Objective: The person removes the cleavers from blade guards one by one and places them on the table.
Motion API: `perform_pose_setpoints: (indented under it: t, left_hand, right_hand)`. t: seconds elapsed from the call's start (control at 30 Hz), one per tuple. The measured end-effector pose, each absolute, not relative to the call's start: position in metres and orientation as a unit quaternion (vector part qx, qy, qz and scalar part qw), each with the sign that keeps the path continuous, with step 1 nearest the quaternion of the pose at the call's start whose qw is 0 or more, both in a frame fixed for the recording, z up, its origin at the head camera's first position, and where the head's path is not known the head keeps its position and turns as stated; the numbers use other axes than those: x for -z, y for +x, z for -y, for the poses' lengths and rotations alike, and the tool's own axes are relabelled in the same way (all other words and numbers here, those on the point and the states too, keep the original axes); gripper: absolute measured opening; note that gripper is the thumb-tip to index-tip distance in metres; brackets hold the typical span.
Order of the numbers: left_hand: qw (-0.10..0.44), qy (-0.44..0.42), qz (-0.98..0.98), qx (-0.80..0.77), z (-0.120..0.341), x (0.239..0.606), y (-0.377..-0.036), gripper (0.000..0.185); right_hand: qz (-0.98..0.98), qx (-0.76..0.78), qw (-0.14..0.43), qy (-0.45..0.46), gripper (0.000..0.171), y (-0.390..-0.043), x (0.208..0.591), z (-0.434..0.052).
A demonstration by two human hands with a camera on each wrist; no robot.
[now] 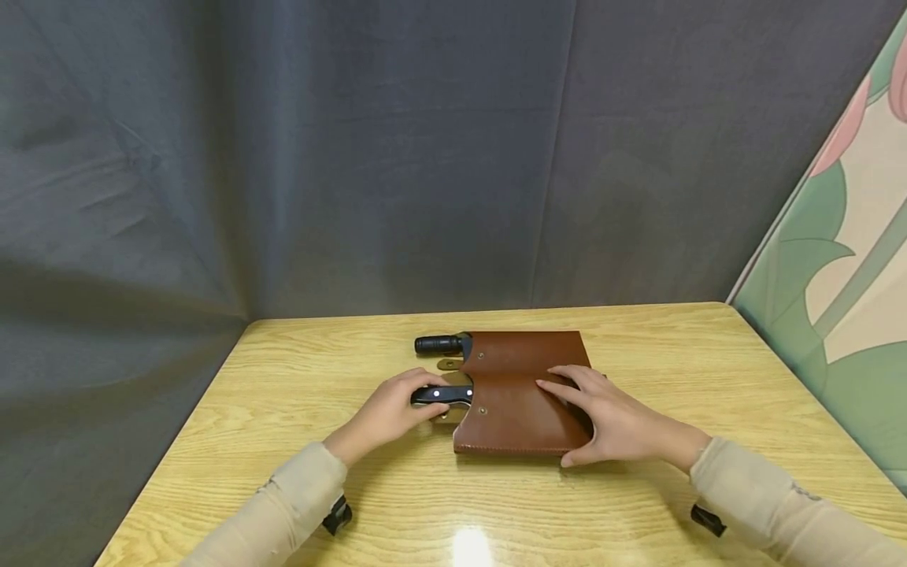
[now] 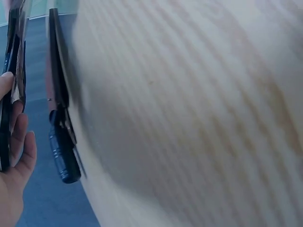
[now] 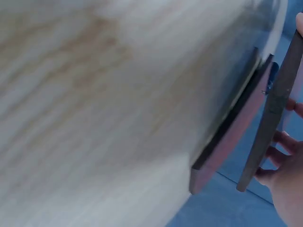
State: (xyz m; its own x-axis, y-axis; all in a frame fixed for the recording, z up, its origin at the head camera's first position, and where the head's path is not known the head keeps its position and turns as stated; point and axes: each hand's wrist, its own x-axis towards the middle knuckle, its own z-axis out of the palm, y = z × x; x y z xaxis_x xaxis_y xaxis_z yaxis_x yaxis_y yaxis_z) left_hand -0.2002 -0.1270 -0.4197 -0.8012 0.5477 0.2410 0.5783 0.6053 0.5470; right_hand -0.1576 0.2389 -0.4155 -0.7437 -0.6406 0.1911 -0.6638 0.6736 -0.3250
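Brown leather sheath [image 1: 520, 391]: I count one in the head view, lying flat on the wooden table [image 1: 298, 378], near the table's middle. Two black knife handles project from its open edge at 9 o'clock: a far handle [image 1: 438, 343] toward 12 o'clock and a near handle [image 1: 442, 394] with pale rivets toward 6 o'clock. I also count two small leather strap tabs on that edge, one beside each handle, and two metal snaps on the sheath face.

Contents: the sheath holds both knives; their blades are wholly inside it and hidden from me.

Hands: two. The left hand [image 1: 388, 411] curls around the near handle and grips it, at 9 o'clock of the sheath. The right hand [image 1: 609, 421] lies on the sheath's 3 o'clock part with fingers straight and spread, pressing the leather flat and holding nothing.

Hard to make out: the left wrist view is turned on its side; there I see the far handle [image 2: 64, 158], the sheath edge [image 2: 51, 90] and part of the left hand [image 2: 14, 179], with the table blurred. The right wrist view shows the sheath [image 3: 236, 127] edge-on and the right hand [image 3: 286, 175] cut off at the frame's border. Both beige sleeves run out of the head view at 6 o'clock. A dark curtain hangs behind the table.
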Motion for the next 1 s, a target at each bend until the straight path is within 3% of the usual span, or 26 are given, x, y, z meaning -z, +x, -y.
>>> perform_pose_setpoints:
  t: [0.27,1.0]
  left_hand:
    - [0.036,-0.296,0.891,0.342,0.136,0.405,-0.198,0.029]
    - [0.061,-0.27,0.89,0.363,0.181,0.403,-0.188,0.029]
  right_hand:
    - [0.913,-0.165,0.08,0.365,0.109,-0.157,0.404,-0.239]
    - [0.903,-0.177,0.101,0.378,0.107,-0.15,0.403,-0.262]
